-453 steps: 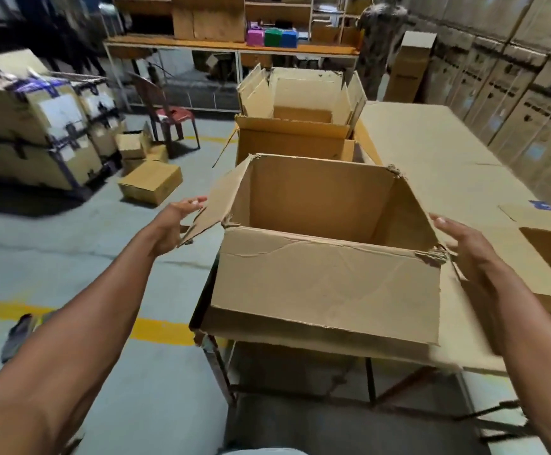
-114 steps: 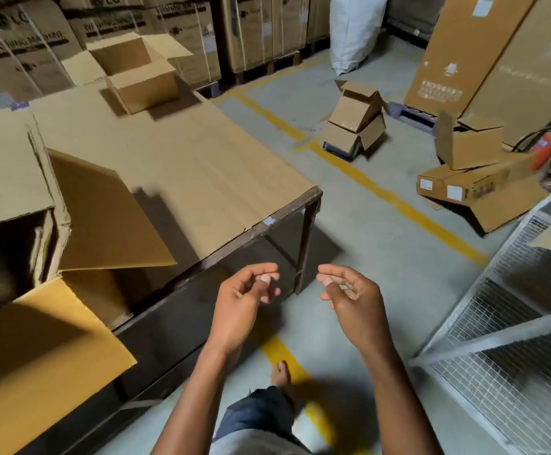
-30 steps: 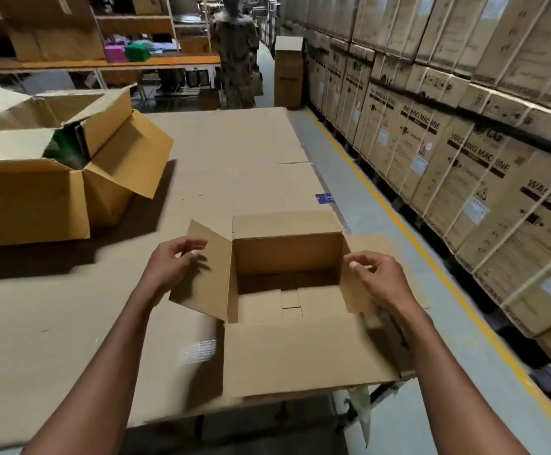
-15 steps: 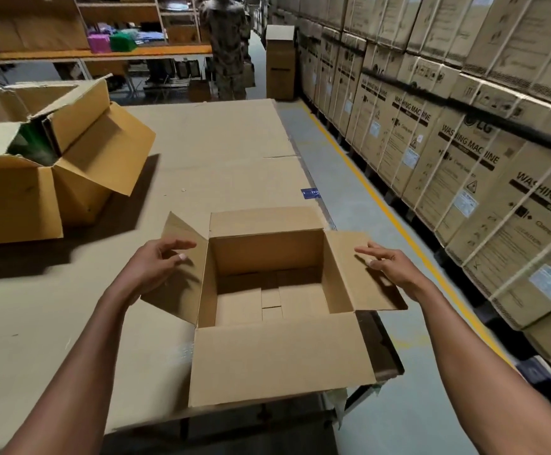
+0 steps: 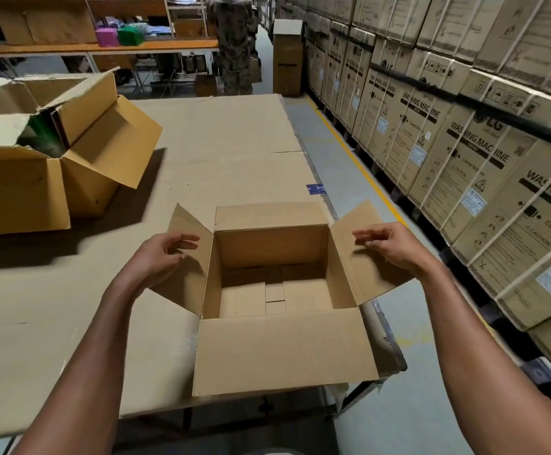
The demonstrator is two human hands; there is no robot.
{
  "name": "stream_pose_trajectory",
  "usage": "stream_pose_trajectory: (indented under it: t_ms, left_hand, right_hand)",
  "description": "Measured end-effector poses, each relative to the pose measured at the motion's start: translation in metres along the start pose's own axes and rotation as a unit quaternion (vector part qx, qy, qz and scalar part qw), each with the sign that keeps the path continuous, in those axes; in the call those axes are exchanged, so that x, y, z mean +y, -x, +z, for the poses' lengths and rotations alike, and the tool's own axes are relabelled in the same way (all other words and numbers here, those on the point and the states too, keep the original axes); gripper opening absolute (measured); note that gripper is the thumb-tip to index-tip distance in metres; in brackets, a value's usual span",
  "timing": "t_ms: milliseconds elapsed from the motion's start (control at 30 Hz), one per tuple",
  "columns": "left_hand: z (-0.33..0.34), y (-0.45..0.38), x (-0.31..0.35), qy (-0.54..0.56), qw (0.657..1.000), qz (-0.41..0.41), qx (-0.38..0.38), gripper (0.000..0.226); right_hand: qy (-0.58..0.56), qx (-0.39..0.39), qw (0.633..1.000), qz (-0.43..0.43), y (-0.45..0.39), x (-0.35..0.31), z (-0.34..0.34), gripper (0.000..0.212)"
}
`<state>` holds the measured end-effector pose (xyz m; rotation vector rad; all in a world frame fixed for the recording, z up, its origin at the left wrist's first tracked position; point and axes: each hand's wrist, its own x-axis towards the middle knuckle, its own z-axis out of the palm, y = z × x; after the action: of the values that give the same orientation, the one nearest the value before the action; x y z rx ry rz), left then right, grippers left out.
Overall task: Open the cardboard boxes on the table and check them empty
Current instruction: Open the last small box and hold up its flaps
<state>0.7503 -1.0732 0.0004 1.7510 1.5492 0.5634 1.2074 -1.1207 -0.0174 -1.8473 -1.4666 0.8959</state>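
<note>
Rightward, stacked cartons (image 5: pixel 458 152) wall off a floor aisle (image 5: pixel 343 142) that runs along the tabletop (image 5: pixel 234 142) edge. Left on the tabletop sits a big box (image 5: pixel 38 172), flaps up, something green inside. Bare surface lies between it and the small box (image 5: pixel 274 290) at the near right corner, whose four flaps are spread, the near one overhanging the edge; only its bottom flaps show inside. Left hand (image 5: pixel 162 254) and right hand (image 5: pixel 389 244) hover over the side flaps, fingers loosely curled, holding nothing.
</note>
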Motion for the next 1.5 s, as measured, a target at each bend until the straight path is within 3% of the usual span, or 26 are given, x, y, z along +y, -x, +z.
stream_pose_trajectory:
  t_ms: [67,233,567,800,1033,1367,1500]
  left_hand:
    - [0.004,0.004,0.002,-0.028,0.999,-0.001,0.023,0.059]
    - [0.007,0.018,0.005,-0.048,0.997,0.011,0.066,0.066]
    - [-0.023,0.119,-0.019,-0.041,0.982,-0.018,0.184,0.055]
    - [-0.060,0.221,-0.087,-0.013,0.963,-0.076,0.257,0.057]
    - [-0.109,0.329,-0.165,0.007,0.932,-0.127,0.340,0.058]
    - [-0.213,0.534,-0.297,0.031,0.875,-0.207,0.437,0.065]
    - [-0.252,0.587,-0.337,0.031,0.857,-0.240,0.456,0.058]
  right_hand:
    - [0.037,0.025,0.999,0.004,0.002,-0.009,0.006,0.051]
    - [0.091,0.060,0.994,-0.013,0.024,-0.036,0.016,0.053]
    - [0.112,0.087,0.984,-0.105,0.071,-0.103,0.059,0.050]
    - [0.109,0.021,0.975,-0.191,0.105,-0.160,0.135,0.041]
    - [0.121,-0.045,0.957,-0.261,0.153,-0.228,0.234,0.049]
    - [0.051,-0.167,0.935,-0.308,0.262,-0.329,0.429,0.046]
    - [0.039,-0.206,0.924,-0.319,0.299,-0.365,0.505,0.041]
